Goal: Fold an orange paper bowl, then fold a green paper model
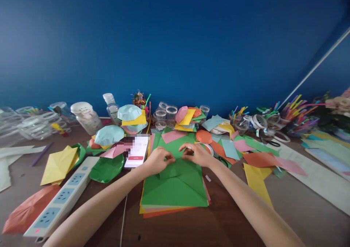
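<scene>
Two hands work over the folded green origami paper (175, 190) at lower centre: left hand (158, 161) fingers together on it, right hand (196, 155) fingers curled, grip unclear; the loose flap (177, 170) looks to need creasing flat.

Your left hand (158, 160) and right hand (197, 154) rest on the folded green paper (175, 188) at lower center of the frame, atop a paper stack (164, 211). A phone (136, 155) lies just left of your left hand; a power strip (62, 199) sits on the desk (232, 221) at lower left.
</scene>
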Available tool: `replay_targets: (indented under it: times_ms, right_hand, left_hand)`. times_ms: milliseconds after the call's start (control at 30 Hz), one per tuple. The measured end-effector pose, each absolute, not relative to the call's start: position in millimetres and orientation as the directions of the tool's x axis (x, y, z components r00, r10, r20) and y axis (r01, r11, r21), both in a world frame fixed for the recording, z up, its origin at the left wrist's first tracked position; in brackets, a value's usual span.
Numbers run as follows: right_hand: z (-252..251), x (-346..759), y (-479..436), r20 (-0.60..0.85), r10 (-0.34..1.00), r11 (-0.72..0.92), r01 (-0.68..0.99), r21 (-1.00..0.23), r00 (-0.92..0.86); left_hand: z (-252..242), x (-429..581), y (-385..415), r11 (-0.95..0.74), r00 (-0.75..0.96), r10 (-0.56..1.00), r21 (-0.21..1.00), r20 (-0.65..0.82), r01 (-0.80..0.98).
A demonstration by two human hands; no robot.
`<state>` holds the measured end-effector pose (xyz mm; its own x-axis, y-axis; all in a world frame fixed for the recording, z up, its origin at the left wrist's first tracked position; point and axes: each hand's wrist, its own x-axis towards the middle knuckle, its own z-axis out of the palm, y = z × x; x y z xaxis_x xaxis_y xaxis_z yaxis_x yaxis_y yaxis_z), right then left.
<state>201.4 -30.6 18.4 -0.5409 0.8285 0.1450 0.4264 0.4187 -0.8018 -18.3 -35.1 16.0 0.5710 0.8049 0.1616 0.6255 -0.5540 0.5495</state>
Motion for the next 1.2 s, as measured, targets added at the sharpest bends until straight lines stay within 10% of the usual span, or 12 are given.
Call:
replay_targets:
  times_ms: [200,900,1200]
  right_hand:
    - [15.3,207.9,-25.8,0.118,0.87,0.369,0.474,-0.799,-0.48]
    - [18.7,209.1,-24.7,0.101,0.907,0.31,0.488,-0.816,-0.408]
    - [23.7,197.8,-35.2,0.415,0.691,0.716,0.639,-0.281,-0.591]
  left_hand:
    - [18.6,-19.8,-33.0,-0.447,0.548,0.832,0.693,0.088,0.566]
    - [14.4,-22.9,-27.8,-0.456,0.544,0.836,0.639,0.069,0.619]
    - [5.0,-31.7,-16.0,-0.353,0.487,0.872,0.758,0.053,0.548]
